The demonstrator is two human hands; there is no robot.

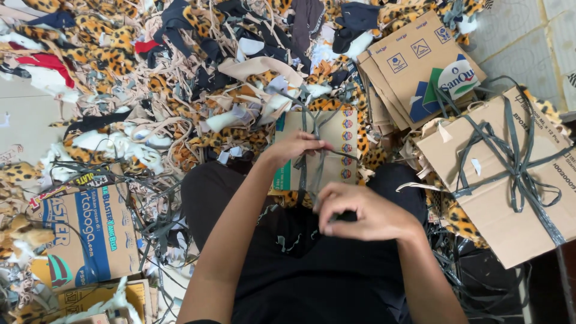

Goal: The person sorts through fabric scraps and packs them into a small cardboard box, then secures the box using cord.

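Our left hand pinches the grey strap on the small cardboard bundle; right hand grips its tail. Scraps and flat boxes crowd every edge.

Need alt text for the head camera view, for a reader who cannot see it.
Seen from above, a seated person's left hand and right hand pull grey strap around a small cardboard bundle on their lap. Leopard-print fabric scraps and a tied cardboard bundle surround them.

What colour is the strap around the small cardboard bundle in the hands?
Dark grey strap, clearest in the head view.
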